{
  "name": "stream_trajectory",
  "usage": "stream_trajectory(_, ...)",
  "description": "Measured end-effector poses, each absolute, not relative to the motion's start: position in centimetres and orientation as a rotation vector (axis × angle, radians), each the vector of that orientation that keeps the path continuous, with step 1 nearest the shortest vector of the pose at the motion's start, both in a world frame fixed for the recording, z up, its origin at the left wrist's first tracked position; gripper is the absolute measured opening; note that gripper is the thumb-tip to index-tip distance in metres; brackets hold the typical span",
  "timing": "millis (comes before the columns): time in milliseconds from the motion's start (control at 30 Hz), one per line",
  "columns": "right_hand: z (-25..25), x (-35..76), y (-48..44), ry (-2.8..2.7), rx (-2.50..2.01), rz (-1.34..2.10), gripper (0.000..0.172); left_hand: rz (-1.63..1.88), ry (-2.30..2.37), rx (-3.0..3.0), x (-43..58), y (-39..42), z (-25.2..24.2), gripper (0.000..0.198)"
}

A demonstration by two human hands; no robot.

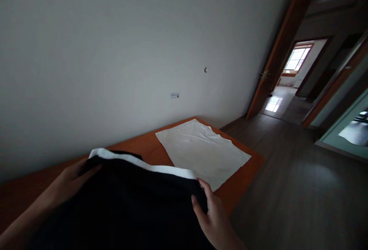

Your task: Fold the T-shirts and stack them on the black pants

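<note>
The black garment (129, 204) is lying closest, between my hands on the table (247, 173); my left hand (71, 179) is clutching its left corner, my right hand (211, 213) pinching the right (white-banded). Uneven tugging risks rumpling the white cloth (204, 150) beyond.

White cloth (202, 148) on orange table (148, 149)

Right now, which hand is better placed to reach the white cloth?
Likely right. The right hand holds a corner of the black garment close beside the white cloth; the left hand is at the opposite corner, farther away.
</note>
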State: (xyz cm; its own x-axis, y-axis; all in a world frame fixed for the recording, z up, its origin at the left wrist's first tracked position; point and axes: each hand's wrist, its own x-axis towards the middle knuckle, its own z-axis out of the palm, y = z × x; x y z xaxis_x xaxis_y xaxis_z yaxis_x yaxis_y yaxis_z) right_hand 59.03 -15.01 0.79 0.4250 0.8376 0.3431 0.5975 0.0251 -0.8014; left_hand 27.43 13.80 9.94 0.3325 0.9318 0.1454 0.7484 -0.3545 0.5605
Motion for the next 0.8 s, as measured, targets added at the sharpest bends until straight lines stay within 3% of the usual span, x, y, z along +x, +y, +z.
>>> stream_trajectory(67, 2.2, 61.5, -14.4, -1.166, -1.729, 0.239, 0.046, 0.617, 1.313, 2.292, 34.6, 15.9, 13.7, 0.087)
stream_trajectory(200, 5.8, 69.0, -12.0, -0.945, -2.026, 0.102, 0.05, 0.916, 1.138, 2.499, 48.4, 18.2, 20.5, 0.08)
stream_trajectory(333, 8.3, 76.5, -12.5, -0.872, -2.484, -0.06, 0.062, 1.035, 0.876, 2.649, 56.1, 17.0, 22.5, 0.087)
stream_trajectory(500, 7.4, 80.3, -15.0, -0.922, -2.577, -0.27, 0.048, 0.695, 0.293, 2.918, 54.7, 11.3, 15.9, 0.038)
stream_trajectory(667, 3.3, 76.8, -13.6, -1.202, -2.459, -0.181, 0.028, 0.462, 0.537, 2.818, 45.5, 6.9, 4.8, 0.037)
stream_trajectory(800, 1.3, 71.9, -10.3, -1.468, -2.239, -0.07, 0.02, 0.602, 0.79, 2.76, 35.6, 6.1, -1.9, 0.035)
